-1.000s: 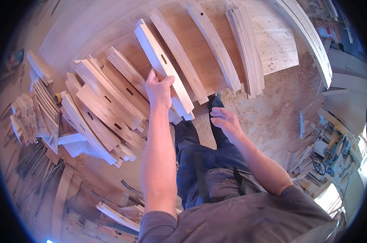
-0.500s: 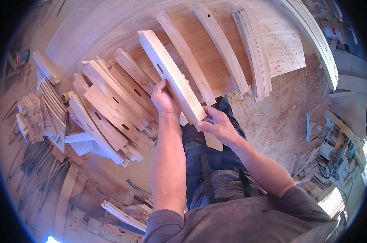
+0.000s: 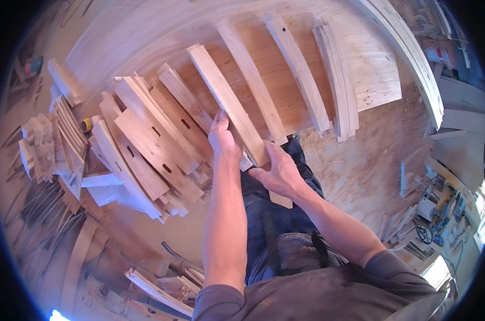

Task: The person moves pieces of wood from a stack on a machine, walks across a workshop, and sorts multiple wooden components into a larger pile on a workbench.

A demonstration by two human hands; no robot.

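Timber slat [image 3: 224,96] held two-handed, far end angled up and left away from the hands.
Slat is gripped along its left edge, about mid-length, by left hand [image 3: 223,140]; finger reach underneath can't be told. Near end is clasped by right hand [image 3: 279,171], thumb on its left side, fingers on its right. Beyond both hands, plywood sheet [image 3: 379,75] is seen behind the slat. Past right hand, a curved slat [image 3: 253,80] is laid beside the held one, then a holed slat [image 3: 301,75], then a slat bundle [image 3: 336,77]. Left of left hand, slotted boards [image 3: 146,142] are heaped, overlapping. Right of right hand, floor [image 3: 360,160] is covered in sawdust.
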